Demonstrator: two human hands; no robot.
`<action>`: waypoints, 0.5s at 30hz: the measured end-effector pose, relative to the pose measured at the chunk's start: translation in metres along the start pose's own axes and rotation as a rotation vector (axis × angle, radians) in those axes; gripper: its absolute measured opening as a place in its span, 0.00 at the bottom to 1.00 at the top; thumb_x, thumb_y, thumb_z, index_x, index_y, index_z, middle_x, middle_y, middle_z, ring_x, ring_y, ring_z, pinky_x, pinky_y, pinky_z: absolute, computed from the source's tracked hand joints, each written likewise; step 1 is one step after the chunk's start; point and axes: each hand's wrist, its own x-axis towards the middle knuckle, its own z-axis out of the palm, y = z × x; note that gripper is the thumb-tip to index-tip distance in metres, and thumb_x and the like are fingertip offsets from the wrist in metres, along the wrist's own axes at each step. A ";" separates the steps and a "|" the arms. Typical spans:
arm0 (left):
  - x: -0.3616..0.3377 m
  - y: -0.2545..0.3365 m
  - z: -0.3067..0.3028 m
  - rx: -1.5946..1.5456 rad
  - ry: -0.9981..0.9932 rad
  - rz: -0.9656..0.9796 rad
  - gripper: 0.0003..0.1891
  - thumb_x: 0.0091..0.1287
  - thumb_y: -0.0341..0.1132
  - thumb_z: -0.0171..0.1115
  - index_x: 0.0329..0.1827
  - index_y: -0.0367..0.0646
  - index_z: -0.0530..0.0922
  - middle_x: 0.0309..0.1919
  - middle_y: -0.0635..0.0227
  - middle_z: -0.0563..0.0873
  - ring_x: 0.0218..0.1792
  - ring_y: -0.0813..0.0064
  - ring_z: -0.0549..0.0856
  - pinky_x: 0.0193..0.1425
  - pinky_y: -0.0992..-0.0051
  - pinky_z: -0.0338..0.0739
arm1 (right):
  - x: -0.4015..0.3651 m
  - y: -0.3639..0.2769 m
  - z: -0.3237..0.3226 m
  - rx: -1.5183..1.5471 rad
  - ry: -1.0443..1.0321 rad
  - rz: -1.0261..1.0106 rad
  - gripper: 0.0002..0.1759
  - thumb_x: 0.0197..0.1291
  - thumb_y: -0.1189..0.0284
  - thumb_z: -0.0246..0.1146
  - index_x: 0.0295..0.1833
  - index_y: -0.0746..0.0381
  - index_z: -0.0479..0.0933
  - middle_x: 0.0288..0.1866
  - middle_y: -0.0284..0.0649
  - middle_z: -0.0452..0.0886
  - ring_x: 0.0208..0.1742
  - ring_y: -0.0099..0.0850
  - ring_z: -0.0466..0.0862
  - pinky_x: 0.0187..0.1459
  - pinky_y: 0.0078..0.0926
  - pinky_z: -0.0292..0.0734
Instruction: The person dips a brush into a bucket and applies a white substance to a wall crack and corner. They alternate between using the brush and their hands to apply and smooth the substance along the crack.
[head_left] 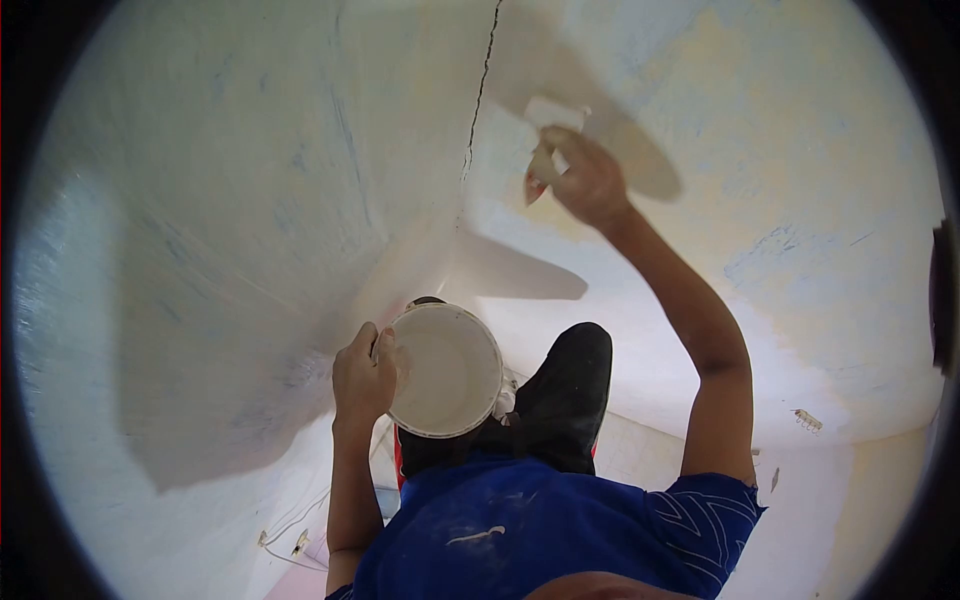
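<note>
The round plastic bucket (440,308) was smeared off-white inside. The left hand (365,380) was clamped over its rim, holding it low by the left wall (250,200). The right hand (592,182) was raised and closed tight on a putty knife (555,113), whose flat pale blade lay against chalky plaster just right of a thin dark crack (482,90) running down the corner. The plaster looked matte and patchy, streaked blue and yellowish. A red bit of handle showed below the fingers, the rest hidden in the grip. What the bucket held I could not make out. A black-trousered knee (565,390) and a paint-flecked blue shirt (520,530) blocked the floor below.
</note>
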 end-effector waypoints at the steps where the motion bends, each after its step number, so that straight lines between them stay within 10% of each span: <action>1: 0.000 0.000 0.000 -0.010 0.011 0.011 0.20 0.79 0.44 0.55 0.32 0.36 0.71 0.24 0.43 0.78 0.27 0.39 0.78 0.35 0.50 0.71 | -0.016 -0.010 0.016 -0.033 -0.023 -0.061 0.12 0.48 0.69 0.73 0.40 0.53 0.81 0.54 0.42 0.86 0.53 0.38 0.88 0.48 0.31 0.87; 9: 0.000 -0.001 0.003 0.010 0.011 -0.006 0.21 0.79 0.44 0.55 0.33 0.36 0.71 0.24 0.42 0.77 0.26 0.39 0.78 0.35 0.50 0.71 | -0.116 -0.081 0.110 0.161 -0.178 0.003 0.12 0.46 0.68 0.72 0.37 0.54 0.79 0.47 0.41 0.83 0.47 0.36 0.87 0.47 0.32 0.89; 15: -0.001 -0.001 0.002 0.011 0.007 -0.005 0.20 0.80 0.44 0.55 0.33 0.36 0.71 0.24 0.42 0.77 0.26 0.39 0.77 0.34 0.50 0.71 | -0.131 -0.058 0.124 0.530 -0.145 0.448 0.06 0.66 0.69 0.68 0.45 0.56 0.81 0.47 0.41 0.84 0.42 0.38 0.87 0.42 0.35 0.88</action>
